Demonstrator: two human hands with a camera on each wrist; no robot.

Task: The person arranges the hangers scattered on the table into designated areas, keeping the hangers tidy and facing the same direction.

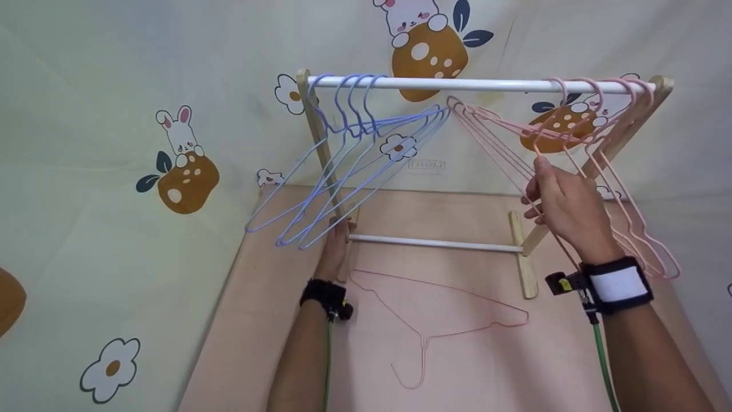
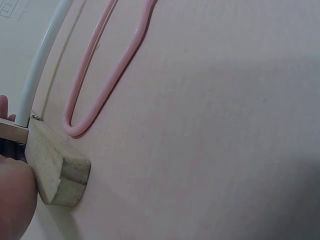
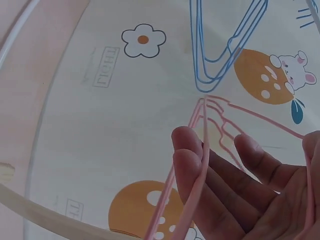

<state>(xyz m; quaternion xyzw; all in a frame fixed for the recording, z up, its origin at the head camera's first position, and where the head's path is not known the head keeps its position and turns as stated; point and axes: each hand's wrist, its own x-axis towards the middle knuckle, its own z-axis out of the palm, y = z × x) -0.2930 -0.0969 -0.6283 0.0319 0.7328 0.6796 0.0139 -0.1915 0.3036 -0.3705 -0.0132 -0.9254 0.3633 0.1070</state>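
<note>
My right hand (image 1: 572,209) holds a pink hanger (image 3: 205,150) that hangs at the rack's right end. Its thumb lies near the hanger's shoulder, and fingers (image 3: 187,162) curl at the lower bar. Several pink hangers (image 1: 635,220) hang beside it from the white top rail (image 1: 457,84). Low on the left, my left hand (image 1: 334,243) grips the rack's wooden left post (image 2: 14,131), next to its foot (image 2: 57,162); most of its fingers are hidden behind the wood. Another pink hanger (image 1: 440,289) lies flat below the rack, its hook toward me.
Several blue hangers (image 1: 343,189) hang at the rail's left end, their tips reaching toward the pink ones. A white lower bar (image 1: 434,243) joins the posts above the pink surface (image 1: 274,343). Behind stands a printed cloth backdrop (image 1: 229,103). The right foot (image 1: 523,257) juts forward.
</note>
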